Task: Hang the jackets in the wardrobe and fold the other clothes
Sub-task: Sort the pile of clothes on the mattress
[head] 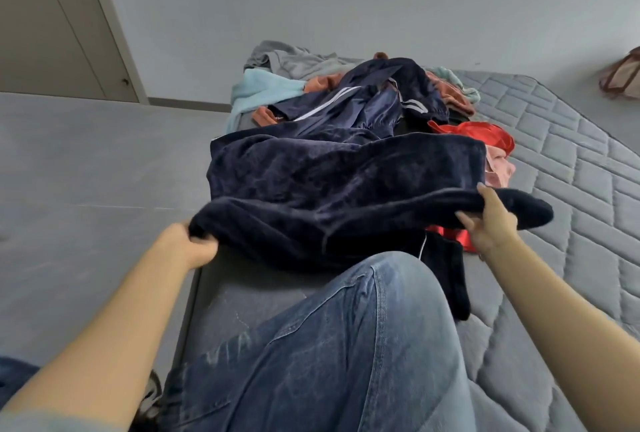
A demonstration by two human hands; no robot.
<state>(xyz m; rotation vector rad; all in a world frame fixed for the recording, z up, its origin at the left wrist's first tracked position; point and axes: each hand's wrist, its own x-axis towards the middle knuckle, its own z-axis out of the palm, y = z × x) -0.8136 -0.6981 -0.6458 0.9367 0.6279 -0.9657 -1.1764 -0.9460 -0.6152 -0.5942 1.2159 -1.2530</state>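
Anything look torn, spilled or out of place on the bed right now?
No damage or spill shows. The unsorted clothes pile sits jumbled at the far end of the grey quilted mattress. Left hand and right hand hold the dark navy velvet garment.

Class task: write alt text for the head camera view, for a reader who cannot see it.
Both hands grip a dark navy velvet garment over a grey mattress, left hand and right hand at opposite ends. Behind lies a pile of clothes.
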